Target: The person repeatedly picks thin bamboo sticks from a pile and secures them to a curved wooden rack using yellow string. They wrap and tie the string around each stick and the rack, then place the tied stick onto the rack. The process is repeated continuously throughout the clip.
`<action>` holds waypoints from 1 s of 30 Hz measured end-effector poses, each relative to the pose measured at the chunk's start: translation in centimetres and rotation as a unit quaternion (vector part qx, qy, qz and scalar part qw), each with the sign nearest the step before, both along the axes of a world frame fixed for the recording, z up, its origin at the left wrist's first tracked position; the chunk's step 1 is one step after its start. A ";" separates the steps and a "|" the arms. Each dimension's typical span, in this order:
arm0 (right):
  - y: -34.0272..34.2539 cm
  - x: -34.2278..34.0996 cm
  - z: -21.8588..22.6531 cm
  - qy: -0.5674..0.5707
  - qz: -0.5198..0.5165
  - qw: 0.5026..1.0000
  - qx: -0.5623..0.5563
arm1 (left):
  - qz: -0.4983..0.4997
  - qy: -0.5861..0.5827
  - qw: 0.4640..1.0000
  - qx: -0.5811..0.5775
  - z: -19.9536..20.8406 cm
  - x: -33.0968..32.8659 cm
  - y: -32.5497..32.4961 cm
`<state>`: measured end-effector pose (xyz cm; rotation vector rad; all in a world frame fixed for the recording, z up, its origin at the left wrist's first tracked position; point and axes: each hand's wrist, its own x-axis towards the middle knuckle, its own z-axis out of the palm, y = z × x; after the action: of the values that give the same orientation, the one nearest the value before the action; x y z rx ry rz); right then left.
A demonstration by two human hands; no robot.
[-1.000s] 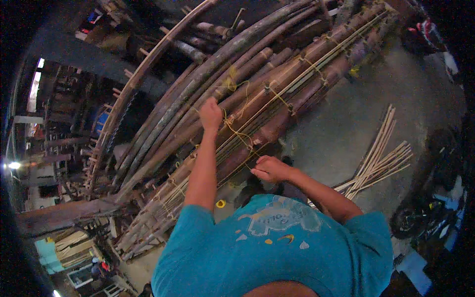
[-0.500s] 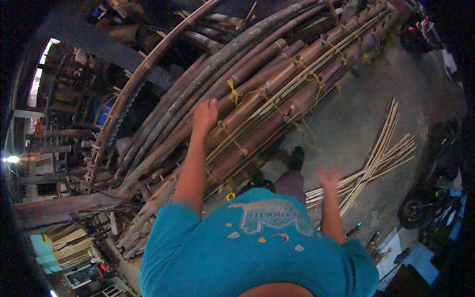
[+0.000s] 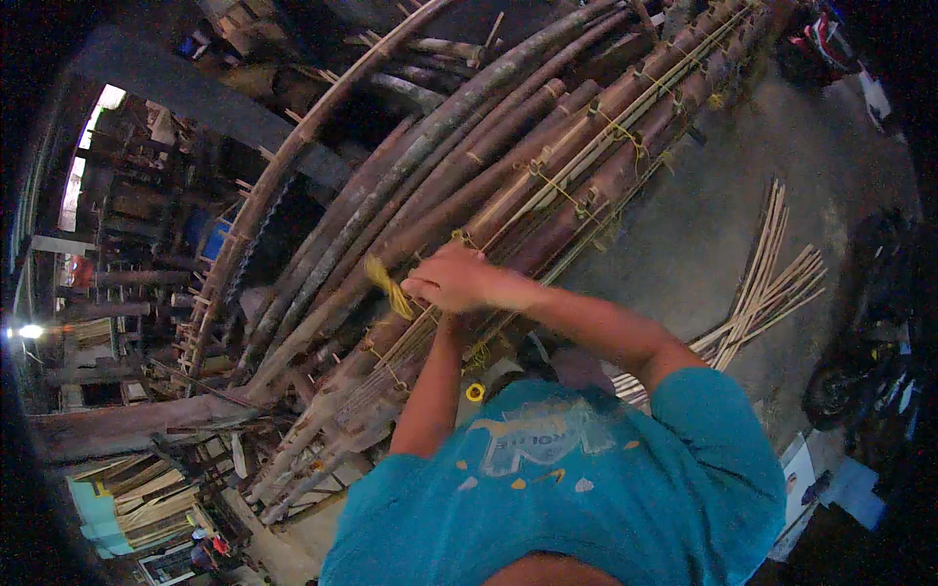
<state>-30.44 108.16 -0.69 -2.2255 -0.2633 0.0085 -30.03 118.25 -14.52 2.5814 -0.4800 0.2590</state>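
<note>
My hands meet over a long bundle of brown poles and pale slats (image 3: 562,195), lashed at intervals with yellow cord. My right hand (image 3: 469,276) reaches in from the right with its fingers closed. A blurred hank of yellow cord (image 3: 391,290) sticks out at its fingertips. My left hand (image 3: 445,305) comes up from below and lies mostly behind the right, so its fingers are hidden. A yellow ring-shaped roll (image 3: 475,393) shows lower down, close to my shirt.
Long curved poles (image 3: 420,146) lie beyond the bundle. A slender curved beam with pegs (image 3: 293,146) arcs at the left. Loose thin strips (image 3: 757,303) fan across the concrete floor (image 3: 723,215) at right. Dark clutter lines the right edge; stacked slats (image 3: 147,498) sit lower left.
My right hand has swung left from above the floor to meet my left hand, which has dropped slightly. The yellow hank, earlier on the poles beyond, is now at my fingers.
</note>
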 end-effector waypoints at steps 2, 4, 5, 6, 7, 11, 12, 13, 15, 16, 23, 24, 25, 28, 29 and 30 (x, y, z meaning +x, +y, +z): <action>-1.0 3.6 -0.7 -0.008 0.002 0.987 -0.161 | -0.030 0.008 0.999 -0.010 -2.9 1.7 2.6; -4.3 6.4 -4.0 0.070 -0.020 0.990 -0.123 | -0.053 0.067 0.996 0.033 1.3 1.4 -0.1; -5.1 7.0 -4.1 0.142 -0.001 0.990 -0.004 | -0.043 0.108 0.990 0.074 3.6 0.7 -0.7; -4.8 6.7 -2.5 0.194 0.026 0.971 0.135 | -0.051 0.103 0.993 0.018 3.1 0.8 0.2; -4.0 5.3 -1.2 0.214 0.058 0.943 0.249 | -0.060 0.096 0.993 -0.039 2.4 1.1 1.1; -6.9 -6.1 -1.1 0.077 0.308 0.936 0.148 | -0.019 0.036 0.999 0.009 7.1 -0.9 -0.8; -7.1 -8.6 -3.1 0.104 0.264 0.959 -0.015 | 0.002 0.099 0.995 0.010 8.2 -1.0 -1.5; -6.6 -10.6 -7.9 -0.132 0.213 0.962 0.113 | -0.028 0.108 0.993 -0.026 8.1 -0.6 -1.5; -5.8 -11.3 -7.4 -0.083 0.185 0.974 0.105 | -0.048 0.135 0.984 -0.109 9.5 0.9 -2.1; -5.8 -11.0 -7.1 -0.060 0.167 0.979 0.100 | -0.063 0.147 0.976 -0.150 10.7 2.1 -2.9; -3.8 -14.7 -11.0 -0.071 -0.100 0.956 0.265 | 0.063 0.013 0.998 0.017 2.3 12.7 -0.8; -3.1 -15.0 -10.9 -0.015 -0.179 0.899 0.401 | 0.068 0.017 0.994 0.087 0.1 13.0 0.4; -3.1 -14.7 -10.6 0.039 -0.259 0.813 0.520 | 0.045 0.023 0.997 0.060 0.5 13.5 0.1; -0.1 -16.6 -12.2 0.267 -0.248 0.740 0.565 | 0.008 0.037 0.999 0.020 5.1 11.4 2.0; 1.5 -17.5 -13.2 0.352 -0.133 0.738 0.560 | 0.013 0.033 0.999 0.022 6.7 10.0 3.6; 2.8 -18.3 -13.6 0.429 -0.011 0.723 0.542 | 0.022 0.026 0.999 0.023 7.7 8.6 5.7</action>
<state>-48.74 110.98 -14.30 -0.8648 0.2492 0.6832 -21.42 123.99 -6.79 2.6387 -0.4143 0.1979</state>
